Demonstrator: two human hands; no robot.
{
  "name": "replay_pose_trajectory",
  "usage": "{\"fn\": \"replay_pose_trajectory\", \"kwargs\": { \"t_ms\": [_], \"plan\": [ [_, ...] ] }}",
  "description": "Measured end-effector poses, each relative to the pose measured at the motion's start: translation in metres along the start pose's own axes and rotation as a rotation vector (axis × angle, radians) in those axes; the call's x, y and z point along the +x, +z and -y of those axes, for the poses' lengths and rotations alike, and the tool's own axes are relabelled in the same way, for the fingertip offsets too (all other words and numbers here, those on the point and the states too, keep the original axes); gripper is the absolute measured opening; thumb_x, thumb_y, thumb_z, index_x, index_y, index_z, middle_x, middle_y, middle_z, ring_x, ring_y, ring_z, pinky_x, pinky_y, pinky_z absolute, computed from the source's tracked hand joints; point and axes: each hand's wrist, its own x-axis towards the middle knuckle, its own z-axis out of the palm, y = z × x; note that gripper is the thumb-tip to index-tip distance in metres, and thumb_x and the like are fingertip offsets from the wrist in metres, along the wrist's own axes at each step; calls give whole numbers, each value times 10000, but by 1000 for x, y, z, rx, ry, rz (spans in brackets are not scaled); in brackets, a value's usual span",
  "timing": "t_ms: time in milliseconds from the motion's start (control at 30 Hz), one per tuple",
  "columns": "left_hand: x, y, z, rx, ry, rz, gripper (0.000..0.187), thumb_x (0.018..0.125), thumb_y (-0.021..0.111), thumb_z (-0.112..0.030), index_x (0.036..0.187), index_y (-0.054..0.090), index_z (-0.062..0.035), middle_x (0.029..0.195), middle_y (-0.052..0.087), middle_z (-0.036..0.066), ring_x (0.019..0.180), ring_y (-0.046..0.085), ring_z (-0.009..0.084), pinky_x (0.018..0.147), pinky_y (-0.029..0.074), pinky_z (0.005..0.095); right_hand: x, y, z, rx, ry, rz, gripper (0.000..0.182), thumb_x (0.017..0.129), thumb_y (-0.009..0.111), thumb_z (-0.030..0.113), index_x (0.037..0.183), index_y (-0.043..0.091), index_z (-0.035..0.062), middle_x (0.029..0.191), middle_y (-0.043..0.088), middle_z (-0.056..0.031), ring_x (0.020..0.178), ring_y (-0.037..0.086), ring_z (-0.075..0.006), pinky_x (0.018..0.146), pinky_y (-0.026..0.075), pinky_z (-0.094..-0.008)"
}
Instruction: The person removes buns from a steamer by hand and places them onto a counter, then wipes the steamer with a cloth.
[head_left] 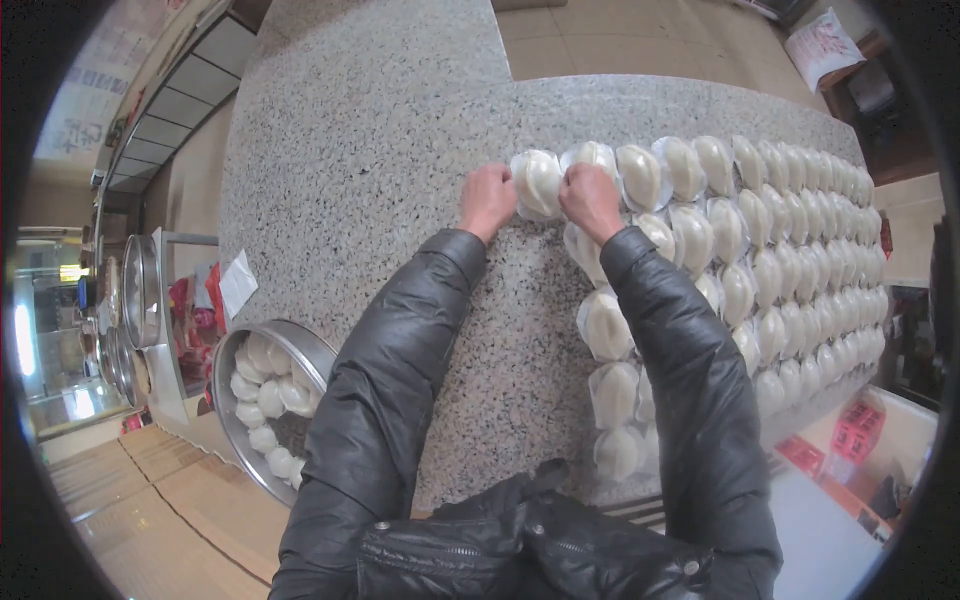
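Left hand (488,201) and right hand (592,200) flank an oval white dough bun (539,186)!
Fingertips hidden, can't tell either grip; red-printed white sack (823,48) illegible.

L hand (488,202), R hand (591,200) — both curled

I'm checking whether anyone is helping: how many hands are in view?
2: the left hand beside the far row's leftmost dough piece, the right hand on its other side. No others show.

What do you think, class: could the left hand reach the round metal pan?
Probably yes: bare countertop lies between the left hand and the round metal pan, whose top is open; the left sleeve hides one side.
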Motion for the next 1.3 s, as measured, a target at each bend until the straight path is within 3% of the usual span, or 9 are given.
{"fn": "replay_pose_trajectory", "kwargs": {
  "t_ms": [100,500,600,700,800,900,1000,1200,1300],
  "plan": [
    [4,-2,-6,0,-52,65,163,824,473,-49,705,582,-51,707,607,114,661,543,267,566,401,415,1,6,-1,-2,44,-36,213,760,475,89,551,480,45,542,500,-103,496,481,-249,447,334,-404],
    [13,-3,-4,-74,12,6,199,774,461,11,588,498,-48,590,530,98,586,475,243,516,356,397,-5,7,11,-63,163,-113,227,774,488,144,622,560,-8,601,582,-161,540,550,-310,485,392,-437],
    [19,1,3,-23,34,39,204,840,498,-36,651,575,-35,624,562,92,598,522,228,532,422,380,-2,7,-4,24,101,-137,227,742,499,143,543,464,40,522,443,-74,496,424,-192,468,311,-409],
    [14,3,15,-22,60,5,268,827,497,-30,569,452,-84,546,429,55,517,414,201,475,332,380,-13,-7,-18,40,1,-191,232,725,486,140,520,403,72,488,361,-29,482,361,-121,459,251,-381],
    [7,-28,17,-31,79,2,333,816,454,-6,521,343,-112,512,315,21,495,330,181,478,262,366,-23,-35,-21,115,18,-149,247,821,529,162,598,593,75,560,516,5,544,424,-107,506,298,-318],
    [-12,-74,31,27,245,-84,265,861,423,-71,626,535,-18,620,551,140,603,536,299,542,405,445,-43,-64,1,230,-12,-203,232,890,600,202,740,705,61,646,620,1,580,486,-86,529,368,-273],
    [-67,-135,54,146,310,-103,296,889,419,-149,604,348,-114,569,337,36,530,338,195,508,244,377,-59,-60,5,231,-43,-177,237,902,626,209,694,668,104,622,580,36,557,452,-56,515,360,-244],
    [-220,-276,105,293,-12,-131,274,987,441,-272,935,623,-74,691,560,24,595,472,141,545,331,316,-57,-9,31,-73,-99,-99,234,887,614,265,986,739,93,814,727,-48,705,658,-171,588,490,-316],
    [-296,-306,152,340,-228,-267,254,949,510,-318,961,635,-98,767,639,57,712,580,220,663,401,360,-55,14,78,-279,-105,-37,304,872,590,342,950,729,83,779,711,-89,716,666,-254,607,490,-371]
  ]
}}
